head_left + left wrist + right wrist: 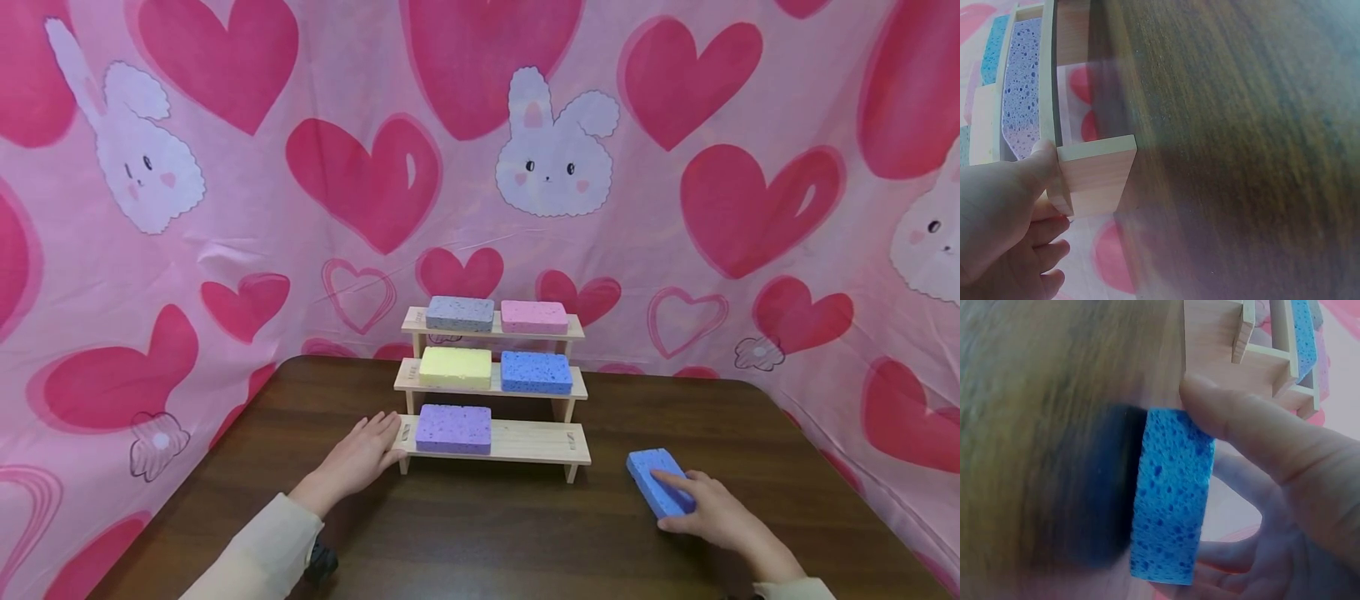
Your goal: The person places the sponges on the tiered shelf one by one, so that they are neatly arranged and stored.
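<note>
A three-step wooden display stand (528, 433) stands on the table. My left hand (356, 462) grips the left end of its lowest step, with the thumb at the front edge in the left wrist view. Beside that hand, a purple sponge (453, 429) lies on the left of the lowest step. Right of the stand, my right hand (716, 512) holds a blue sponge (651, 477) between thumb and fingers. In the right wrist view the sponge (1172, 497) has a dark shadow next to it; whether it touches the table I cannot tell.
The middle step bears a yellow sponge (455, 367) and another blue sponge (536, 372). On the top step lie a grey sponge (460, 313) and a pink sponge (534, 317). A pink cloth (465, 225) with hearts and rabbits hangs behind the brown table (480, 533).
</note>
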A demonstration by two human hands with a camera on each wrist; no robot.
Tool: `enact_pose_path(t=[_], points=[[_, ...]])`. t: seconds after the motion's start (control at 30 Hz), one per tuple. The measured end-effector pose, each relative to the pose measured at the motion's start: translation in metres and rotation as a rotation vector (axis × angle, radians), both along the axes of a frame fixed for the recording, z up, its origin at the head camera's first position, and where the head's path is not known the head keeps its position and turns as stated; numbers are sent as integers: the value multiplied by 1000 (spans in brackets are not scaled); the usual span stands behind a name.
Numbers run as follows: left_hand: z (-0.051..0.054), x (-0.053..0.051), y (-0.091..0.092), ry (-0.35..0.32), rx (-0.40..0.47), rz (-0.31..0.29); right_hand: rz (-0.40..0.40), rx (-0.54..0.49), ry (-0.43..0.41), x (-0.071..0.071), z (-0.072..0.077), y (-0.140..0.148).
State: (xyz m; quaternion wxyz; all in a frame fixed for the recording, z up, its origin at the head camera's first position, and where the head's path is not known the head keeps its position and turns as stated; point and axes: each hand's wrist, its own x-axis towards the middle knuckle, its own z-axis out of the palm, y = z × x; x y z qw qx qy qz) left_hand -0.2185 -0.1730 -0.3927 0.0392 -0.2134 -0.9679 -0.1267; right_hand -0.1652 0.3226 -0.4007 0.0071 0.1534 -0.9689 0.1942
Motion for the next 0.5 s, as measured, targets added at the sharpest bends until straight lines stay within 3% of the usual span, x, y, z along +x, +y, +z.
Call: enact_pose_path(t=[0.3, 0.5], points=[[3, 0, 1, -15, 10, 9, -46, -36, 123, -3, 3, 1], [3, 0, 1, -17, 7, 9, -12, -73, 255, -7, 7, -1]])
